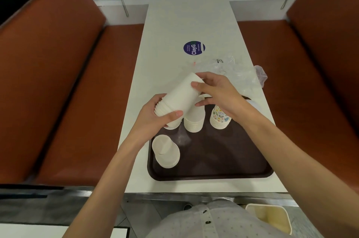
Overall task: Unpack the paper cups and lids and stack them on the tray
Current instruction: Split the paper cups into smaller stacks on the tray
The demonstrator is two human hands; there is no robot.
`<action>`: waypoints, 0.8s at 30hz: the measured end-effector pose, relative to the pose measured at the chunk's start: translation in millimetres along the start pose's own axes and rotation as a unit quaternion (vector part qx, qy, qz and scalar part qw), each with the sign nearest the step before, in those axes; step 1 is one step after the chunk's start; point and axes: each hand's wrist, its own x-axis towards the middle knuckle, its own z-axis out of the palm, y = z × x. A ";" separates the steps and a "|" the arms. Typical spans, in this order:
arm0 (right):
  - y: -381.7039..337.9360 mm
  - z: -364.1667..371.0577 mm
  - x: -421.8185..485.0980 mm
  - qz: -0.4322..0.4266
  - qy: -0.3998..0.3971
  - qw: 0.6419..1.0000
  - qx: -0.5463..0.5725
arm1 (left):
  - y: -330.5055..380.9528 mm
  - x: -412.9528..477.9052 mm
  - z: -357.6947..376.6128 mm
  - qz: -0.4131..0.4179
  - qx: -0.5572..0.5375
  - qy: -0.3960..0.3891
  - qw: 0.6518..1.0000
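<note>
Hidden: right hand (219, 96) covers part of the patterned cups (220, 119).
Hands: left hand (155, 119) grips the white cup stack (178, 98) at its rims; right fingers pinch its far end.
Where: tilted above the brown tray (223, 158).

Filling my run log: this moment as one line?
both hands hold white cup stack tilted over tray | patterned stack on tray

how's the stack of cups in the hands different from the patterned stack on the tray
The white cup stack is plain, while the patterned cup stack carries colourful printed designs. The white stack is held tilted, nearly on its side, above the tray by the left hand at its rim end and the right hand at its base end; the patterned stack stands upside down on the tray. Both are nested paper cups.
</note>
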 end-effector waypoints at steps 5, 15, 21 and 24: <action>-2.9 -6.7 -0.8 -0.041 0.038 0.998 0.010 | -1.9 -2.8 -1.6 0.006 -0.015 0.010 1.000; -18.0 -40.2 -2.5 -0.155 0.146 0.975 -0.058 | -11.6 -7.7 -13.5 -0.010 -0.028 0.032 0.999; -7.1 -31.5 -3.2 -0.178 0.147 0.962 -0.147 | -17.7 -5.4 -19.9 -0.029 -0.024 0.063 0.997; 2.4 -22.6 -2.5 -0.176 0.129 0.959 -0.183 | -19.1 -5.3 -22.9 -0.034 -0.021 0.079 0.996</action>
